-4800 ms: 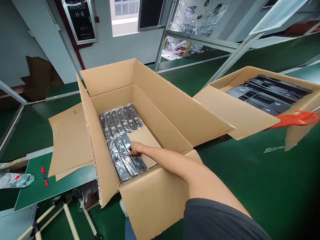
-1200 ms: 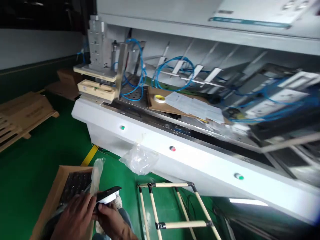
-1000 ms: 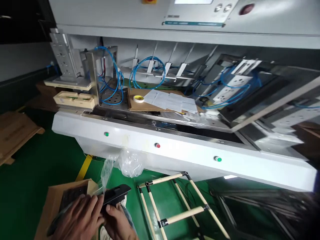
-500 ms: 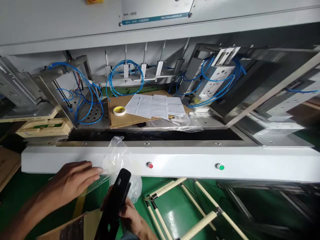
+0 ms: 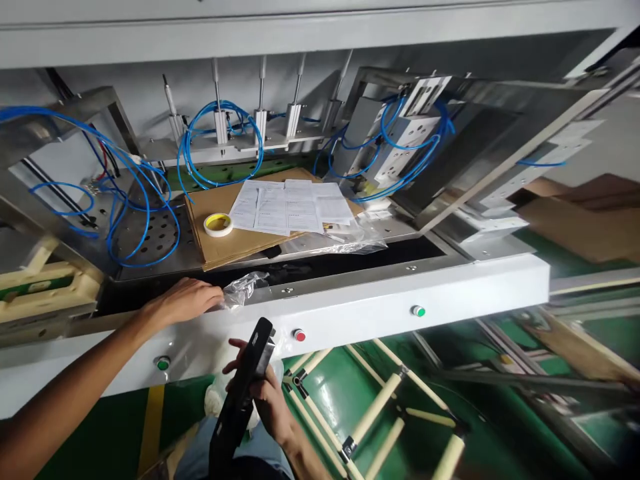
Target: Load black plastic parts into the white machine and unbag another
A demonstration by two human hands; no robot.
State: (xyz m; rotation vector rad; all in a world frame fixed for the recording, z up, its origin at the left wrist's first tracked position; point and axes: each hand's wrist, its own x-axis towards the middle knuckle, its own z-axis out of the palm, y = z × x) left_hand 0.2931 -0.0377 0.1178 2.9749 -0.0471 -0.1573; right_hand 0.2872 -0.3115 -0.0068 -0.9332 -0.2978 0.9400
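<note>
My left hand (image 5: pixel 183 303) reaches forward over the white machine front (image 5: pixel 450 293) and pinches a crumpled clear plastic bag (image 5: pixel 243 288) at the edge of the dark slot behind it. My right hand (image 5: pixel 265 393) is lower, near my lap, closed around a long black plastic part (image 5: pixel 239 403) that it holds tilted upward. A second clear bag hangs just behind that part, under the machine's edge.
On the machine bed lie a cardboard sheet (image 5: pixel 220 237), a yellow tape roll (image 5: pixel 219 224), printed papers (image 5: pixel 287 207) and another clear bag (image 5: pixel 333 240). Blue air hoses (image 5: pixel 220 143) loop above. Red (image 5: pixel 299 335) and green (image 5: pixel 418 311) buttons sit on the front panel. A pipe rack (image 5: pixel 380 407) stands below.
My left hand has moved up and forward with the clear bag to the machine's slot. The right hand stays low with the black part. The view has shifted left and closer.
</note>
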